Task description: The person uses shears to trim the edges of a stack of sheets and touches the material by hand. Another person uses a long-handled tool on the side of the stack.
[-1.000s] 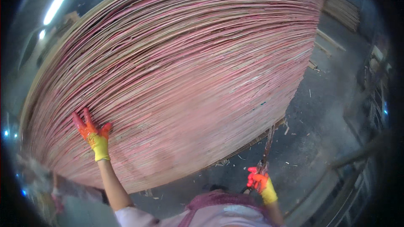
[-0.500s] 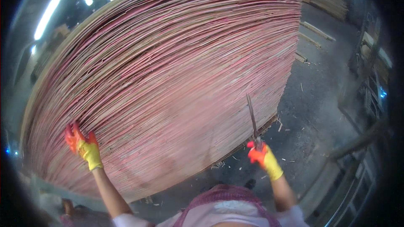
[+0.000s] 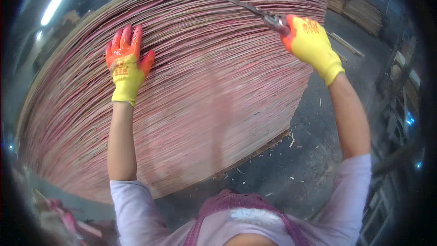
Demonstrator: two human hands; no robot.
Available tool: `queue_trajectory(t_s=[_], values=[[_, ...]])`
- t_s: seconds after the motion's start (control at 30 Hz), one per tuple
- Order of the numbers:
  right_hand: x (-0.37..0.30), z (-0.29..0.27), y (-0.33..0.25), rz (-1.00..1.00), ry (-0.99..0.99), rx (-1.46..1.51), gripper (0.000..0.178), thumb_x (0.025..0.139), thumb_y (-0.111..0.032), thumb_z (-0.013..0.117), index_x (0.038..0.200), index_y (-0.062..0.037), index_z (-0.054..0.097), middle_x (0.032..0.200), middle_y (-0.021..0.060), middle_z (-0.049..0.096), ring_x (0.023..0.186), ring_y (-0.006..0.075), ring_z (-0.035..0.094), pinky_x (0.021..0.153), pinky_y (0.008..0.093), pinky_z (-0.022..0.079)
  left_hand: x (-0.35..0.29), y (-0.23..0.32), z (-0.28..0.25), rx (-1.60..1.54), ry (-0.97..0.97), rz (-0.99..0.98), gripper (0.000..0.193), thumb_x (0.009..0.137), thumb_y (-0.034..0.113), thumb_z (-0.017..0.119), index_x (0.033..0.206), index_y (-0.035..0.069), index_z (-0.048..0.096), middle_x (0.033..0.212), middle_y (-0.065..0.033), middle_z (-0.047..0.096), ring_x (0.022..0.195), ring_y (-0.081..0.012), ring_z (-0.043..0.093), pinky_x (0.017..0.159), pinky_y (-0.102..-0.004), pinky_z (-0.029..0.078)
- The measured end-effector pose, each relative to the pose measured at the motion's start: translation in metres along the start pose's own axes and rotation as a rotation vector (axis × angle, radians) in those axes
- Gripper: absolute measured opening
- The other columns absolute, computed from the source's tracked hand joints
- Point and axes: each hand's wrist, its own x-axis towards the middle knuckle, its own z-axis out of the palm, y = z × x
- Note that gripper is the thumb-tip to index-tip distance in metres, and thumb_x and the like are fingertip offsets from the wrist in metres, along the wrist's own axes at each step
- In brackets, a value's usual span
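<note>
A tall stack of thin wood veneer sheets (image 3: 191, 86) fills the middle, its rough edges stained pink and red. My left hand (image 3: 125, 61), in a yellow glove with orange-red coated fingers, lies against the upper left of these edges with its fingers stretched out. A matching glove covers my right hand (image 3: 309, 41), which is closed round the handle of a long, narrow, pointed knife (image 3: 246, 6). The dark blade points up and left across the upper sheet edges. Whether its tip touches the sheets I cannot tell.
On the grey floor (image 3: 314, 123) right of the stack lie small wood scraps (image 3: 291, 141) and long wooden strips (image 3: 347, 44). Another pile of sheets (image 3: 362, 13) stands at the far right. Metal framework (image 3: 387, 200) runs along the right side.
Both hands have moved up the stack. My left hand shifted up and right, now flat on the edges; my right hand raised the knife from low beside the stack to its upper part.
</note>
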Motion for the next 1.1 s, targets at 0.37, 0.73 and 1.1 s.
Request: queue_trajectory(t_s=[0.37, 0.73, 1.1], values=[[0.098, -0.016, -0.002, -0.223, -0.044, -0.145, 0.028, 0.089, -0.021, 0.060, 0.101, -0.0022, 0.077, 0.104, 0.0215, 0.076, 0.100, 0.0355, 0.074, 0.089, 0.0443, 0.059, -0.002, 0.008, 0.018, 0.100, 0.006, -0.045, 0.083, 0.079, 0.032, 0.080, 0.154, 0.019, 0.049, 0.157, -0.0134, 0.047, 0.144, -0.0387, 0.042, 0.119, -0.0571, 0.030], [0.092, 0.097, -0.043, 0.070, 0.011, 0.302, 0.027, 0.091, -0.027, 0.062, 0.109, -0.0082, 0.070, 0.104, 0.0175, 0.076, 0.100, 0.0361, 0.073, 0.088, 0.0480, 0.057, 0.033, 0.032, 0.003, -0.008, 0.085, -0.086, 0.059, 0.080, 0.023, 0.081, 0.136, 0.016, 0.065, 0.134, -0.0131, 0.065, 0.125, -0.0365, 0.058, 0.101, -0.0468, 0.047], [0.086, 0.105, -0.049, 0.109, 0.112, 0.404, 0.026, 0.090, -0.025, 0.067, 0.106, -0.0055, 0.070, 0.099, 0.0185, 0.077, 0.096, 0.0340, 0.076, 0.084, 0.0452, 0.059, 0.087, 0.089, 0.058, 0.116, 0.204, 0.130, 0.065, 0.088, 0.035, 0.073, 0.143, 0.004, 0.057, 0.146, -0.0202, 0.057, 0.134, -0.0441, 0.052, 0.113, -0.0547, 0.040]])
